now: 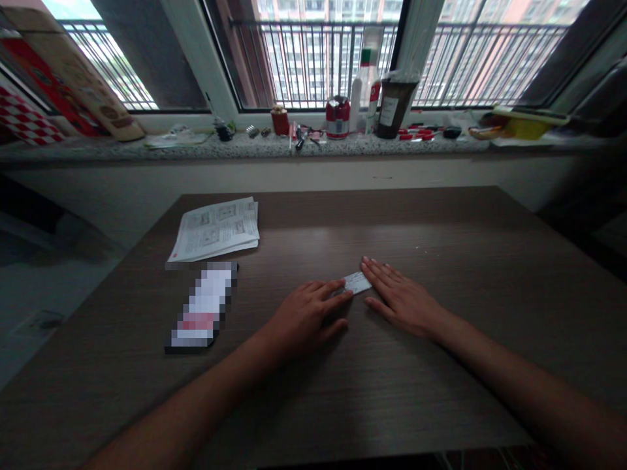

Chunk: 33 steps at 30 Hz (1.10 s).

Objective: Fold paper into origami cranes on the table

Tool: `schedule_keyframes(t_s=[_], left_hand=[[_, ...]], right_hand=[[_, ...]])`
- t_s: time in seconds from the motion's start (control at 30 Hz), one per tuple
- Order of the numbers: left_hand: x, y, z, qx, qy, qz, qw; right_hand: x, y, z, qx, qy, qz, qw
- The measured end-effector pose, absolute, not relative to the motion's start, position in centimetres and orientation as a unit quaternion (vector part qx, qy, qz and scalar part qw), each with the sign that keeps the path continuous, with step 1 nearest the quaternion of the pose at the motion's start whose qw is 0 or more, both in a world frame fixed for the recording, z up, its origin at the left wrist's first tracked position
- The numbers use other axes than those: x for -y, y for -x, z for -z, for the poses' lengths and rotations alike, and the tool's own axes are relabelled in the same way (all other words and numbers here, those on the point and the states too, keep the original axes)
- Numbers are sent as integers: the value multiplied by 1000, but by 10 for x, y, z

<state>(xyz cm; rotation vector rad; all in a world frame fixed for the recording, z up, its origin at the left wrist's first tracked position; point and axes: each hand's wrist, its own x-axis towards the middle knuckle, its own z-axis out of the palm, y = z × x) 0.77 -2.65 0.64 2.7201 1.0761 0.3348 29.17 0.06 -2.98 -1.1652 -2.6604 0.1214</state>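
A small piece of folded white paper [358, 282] with faint print lies flat on the brown table [313, 398], between my two hands. My left hand [313, 313] rests with fingers stretched out, its fingertips on the paper's left end. Over the right end lie the fingertips of my right hand [399, 297], which is flat on the table with the thumb apart. Both hands are open, and the parts of the paper under the fingers are hidden.
Left of my hands lies a phone [203, 307] with a blurred screen. Behind it are folded printed sheets [215, 228]. Along the granite windowsill [186, 151] stand a red can [337, 117], a dark lidded cup [392, 108], a small red-brown jar [279, 121] and several small items.
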Motion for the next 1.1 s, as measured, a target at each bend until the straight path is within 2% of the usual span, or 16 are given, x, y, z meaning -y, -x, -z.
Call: schedule_keyframes(t_s=[0.8,1.1], left_hand=[[18,-12,-3,-379,-904,-171,100],[11,-13,4,-373,-902,-192,96]], right_hand=[[-7,-294,14,905,322,-163,226],[-8,-288,9,904,308,-174,239]])
